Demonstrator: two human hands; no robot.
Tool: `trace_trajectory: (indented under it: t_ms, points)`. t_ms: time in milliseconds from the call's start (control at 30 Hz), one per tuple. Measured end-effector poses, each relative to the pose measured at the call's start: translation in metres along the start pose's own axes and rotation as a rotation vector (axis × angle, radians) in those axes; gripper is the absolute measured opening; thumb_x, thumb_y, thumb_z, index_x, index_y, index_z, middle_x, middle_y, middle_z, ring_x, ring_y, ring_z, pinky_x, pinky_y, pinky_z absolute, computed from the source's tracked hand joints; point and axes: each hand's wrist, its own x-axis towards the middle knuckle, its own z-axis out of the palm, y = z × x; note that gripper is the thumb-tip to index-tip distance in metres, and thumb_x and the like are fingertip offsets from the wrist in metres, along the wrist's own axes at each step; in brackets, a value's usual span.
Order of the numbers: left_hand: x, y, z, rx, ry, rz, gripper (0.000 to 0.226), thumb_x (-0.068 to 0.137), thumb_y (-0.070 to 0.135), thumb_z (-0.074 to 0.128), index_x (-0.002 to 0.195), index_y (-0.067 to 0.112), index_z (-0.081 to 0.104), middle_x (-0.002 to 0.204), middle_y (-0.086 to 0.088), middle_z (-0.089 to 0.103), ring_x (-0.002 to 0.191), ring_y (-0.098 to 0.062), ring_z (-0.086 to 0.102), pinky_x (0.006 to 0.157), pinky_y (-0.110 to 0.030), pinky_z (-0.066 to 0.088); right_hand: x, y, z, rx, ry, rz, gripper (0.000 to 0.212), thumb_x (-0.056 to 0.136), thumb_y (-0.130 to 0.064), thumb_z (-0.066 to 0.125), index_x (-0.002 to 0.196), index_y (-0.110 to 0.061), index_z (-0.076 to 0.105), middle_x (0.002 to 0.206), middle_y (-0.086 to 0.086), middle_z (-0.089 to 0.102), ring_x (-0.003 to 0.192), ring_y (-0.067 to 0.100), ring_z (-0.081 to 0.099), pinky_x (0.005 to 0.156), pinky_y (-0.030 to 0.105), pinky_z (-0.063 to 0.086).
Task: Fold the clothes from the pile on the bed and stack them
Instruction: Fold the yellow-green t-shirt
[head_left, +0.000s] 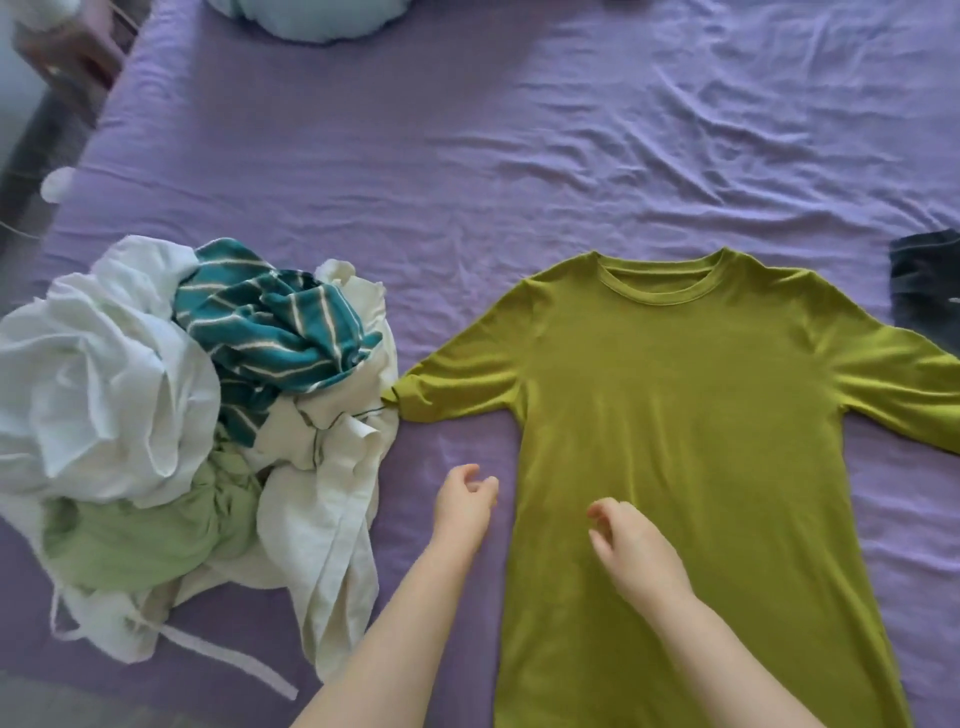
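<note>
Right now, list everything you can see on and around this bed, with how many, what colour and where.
Olive-green shirt: one, spread flat, centre-right of bed.
Clothes pile: one heap at left; white, teal-striped and pale green pieces.
Dark garment: one, navy or black, right edge, partly cut off.
Bedsheet: one, lilac, wrinkled.
Pale blue cushion: one, top edge.
Wooden furniture: one, brown, top left beside the bed, blurred.
Left hand: bare, loosely curled, over the sheet beside the shirt.
Right hand: bare, loosely curled, over the shirt's lower front.
</note>
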Motion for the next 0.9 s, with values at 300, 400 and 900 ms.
trace_trajectory:
  t_ms: [300,400,900]
  points:
    - [0.103,0.072,-0.04,-0.862,0.337,-0.223,0.069,0.075,0.017,0.08,0.133,0.008,0.042,0.128,-0.003,0.053,0.115,-0.021,0.053,0.098,-0.036,0.045,0.095,-0.08,-0.015,-0.084,0.076,-0.192,0.032,0.089,-0.011,0.055,0.121,-0.009,0.056,0.13,0.007,0.049,0.121,0.025,0.044,0.101,0.032,0.036]
    - [0.115,0.072,-0.036,-0.748,0.374,-0.169,0.048,0.073,0.008,0.078,0.117,0.008,0.057,0.124,-0.01,0.061,0.105,-0.022,0.06,0.097,-0.033,0.047,0.124,-0.102,-0.029,-0.106,0.123,-0.237,0.03,0.089,-0.01,0.055,0.119,-0.007,0.058,0.13,0.009,0.051,0.12,0.029,0.044,0.101,0.035,0.037]
    - [0.088,0.07,-0.09,-0.219,-0.116,0.383,0.025,0.087,0.006,0.066,0.102,0.025,0.061,0.098,0.0,0.069,0.092,-0.011,0.064,0.084,-0.027,0.052,0.21,-0.22,-0.074,-0.102,-0.462,-0.533,0.03,0.089,-0.016,0.062,0.118,-0.017,0.064,0.091,-0.005,0.057,0.077,0.004,0.052,0.067,0.012,0.036]
